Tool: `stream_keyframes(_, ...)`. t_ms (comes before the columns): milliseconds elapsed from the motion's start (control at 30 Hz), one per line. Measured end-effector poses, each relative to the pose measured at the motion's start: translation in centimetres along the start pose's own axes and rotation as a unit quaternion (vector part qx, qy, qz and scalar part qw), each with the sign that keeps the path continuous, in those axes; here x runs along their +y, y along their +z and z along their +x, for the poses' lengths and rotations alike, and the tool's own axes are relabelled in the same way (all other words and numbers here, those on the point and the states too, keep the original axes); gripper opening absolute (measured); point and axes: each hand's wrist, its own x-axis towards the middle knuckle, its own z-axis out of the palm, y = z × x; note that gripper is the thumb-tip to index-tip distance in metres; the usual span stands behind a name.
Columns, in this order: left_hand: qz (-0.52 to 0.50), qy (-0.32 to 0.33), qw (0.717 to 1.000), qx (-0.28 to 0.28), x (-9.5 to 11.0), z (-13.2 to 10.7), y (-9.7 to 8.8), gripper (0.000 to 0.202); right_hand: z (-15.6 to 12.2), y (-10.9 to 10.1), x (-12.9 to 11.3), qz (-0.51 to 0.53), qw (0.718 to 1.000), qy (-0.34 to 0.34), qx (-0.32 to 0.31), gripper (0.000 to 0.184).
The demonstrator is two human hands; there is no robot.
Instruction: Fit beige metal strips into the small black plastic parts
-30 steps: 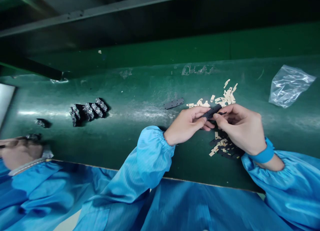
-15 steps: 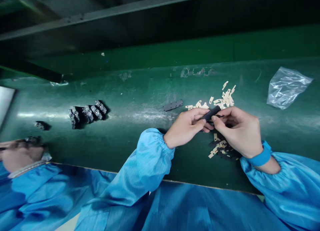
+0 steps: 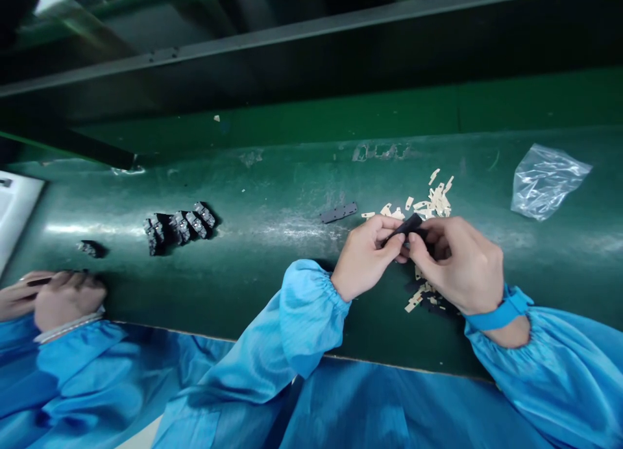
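My left hand (image 3: pixel 364 257) is closed around a dark, narrow plastic bar (image 3: pixel 409 224), which tilts up to the right. My right hand (image 3: pixel 464 261) pinches at the bar's near side with thumb and fingers; whatever lies between those fingertips is hidden. Just beyond the hands lies a loose pile of small cream tabs (image 3: pixel 439 200), each flat and thin. Partly under my right hand is a mixed heap of cream tabs (image 3: pixel 415 301) and thin black pieces (image 3: pixel 432 305). A similar dark flat bar (image 3: pixel 339 212) with small holes rests on the table left of the tabs.
A clear plastic bag (image 3: pixel 549 182) lies at the right on the green table (image 3: pixel 272 287). Several black assembled parts (image 3: pixel 180 227) stand in a row at left, with a single one (image 3: pixel 90 248) farther left. A co-worker's hands (image 3: pixel 71 300) are at the lower left. A dark shelf (image 3: pixel 311 66) overhangs the back.
The view has shifted slightly. Both my hands remain at the dark bar, my right fingers still pinched against it. The co-worker's second hand has come into sight, beside the first.
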Motion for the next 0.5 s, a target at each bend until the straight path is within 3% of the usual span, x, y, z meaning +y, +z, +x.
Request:
stream_keyframes(133,-0.033,-0.017,0.999,-0.013,0.5,0.0,-0.2,0.011,0.7,-0.9,0.4,0.075,0.995,0.060,0.007,0.018)
stream_keyframes(333,-0.047,-0.015,0.999,-0.022,0.4,0.0,-0.5,0.014,0.8,-0.7,0.3,0.195,0.973,0.113,-0.059,0.016)
stream_keyframes(500,-0.026,-0.007,1.000,-0.016,0.2,0.1,-0.4,0.016,0.6,0.0,-0.3,0.177,0.978,0.107,-0.034,0.015)
